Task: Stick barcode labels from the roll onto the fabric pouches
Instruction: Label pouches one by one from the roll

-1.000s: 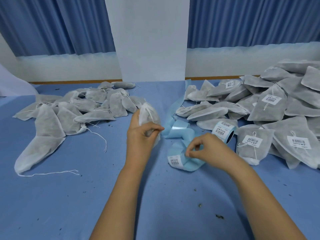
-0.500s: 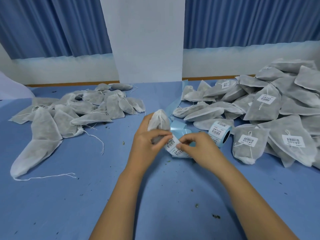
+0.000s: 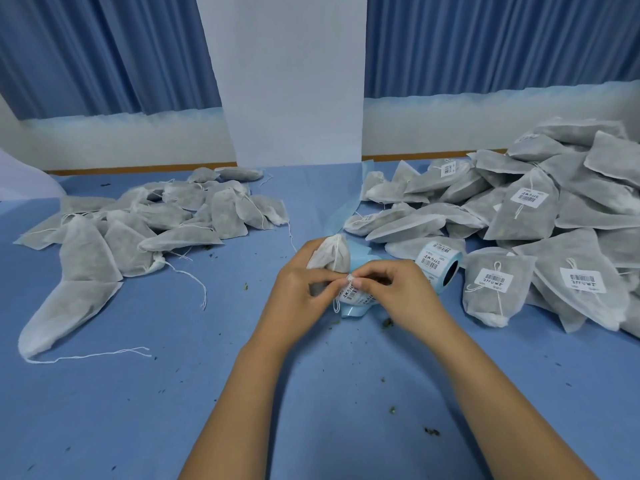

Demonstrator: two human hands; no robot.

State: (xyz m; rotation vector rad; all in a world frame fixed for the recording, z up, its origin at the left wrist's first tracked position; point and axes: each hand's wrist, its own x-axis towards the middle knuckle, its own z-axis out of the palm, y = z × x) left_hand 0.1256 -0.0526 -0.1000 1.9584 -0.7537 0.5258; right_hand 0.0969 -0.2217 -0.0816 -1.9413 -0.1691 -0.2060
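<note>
My left hand (image 3: pixel 298 285) grips a grey fabric pouch (image 3: pixel 330 252) by its lower part, its drawstring top pointing away from me. My right hand (image 3: pixel 394 292) pinches the corner of a white barcode label (image 3: pixel 351 293) on the light blue backing strip (image 3: pixel 356 308), right against my left thumb. The label roll (image 3: pixel 438 263) lies on its side just right of my hands, with the blue strip trailing from it behind the pouch.
Unlabelled pouches (image 3: pixel 156 226) lie heaped at the left with loose strings. A larger heap of labelled pouches (image 3: pixel 519 237) fills the right side. The blue table (image 3: pixel 173 393) carries scattered dark crumbs. A white pillar and blue curtains stand behind.
My hands have come together from apart. The left hand brought the pouch down and right; the right hand lifted the strip's end to it and now pinches the label's corner.
</note>
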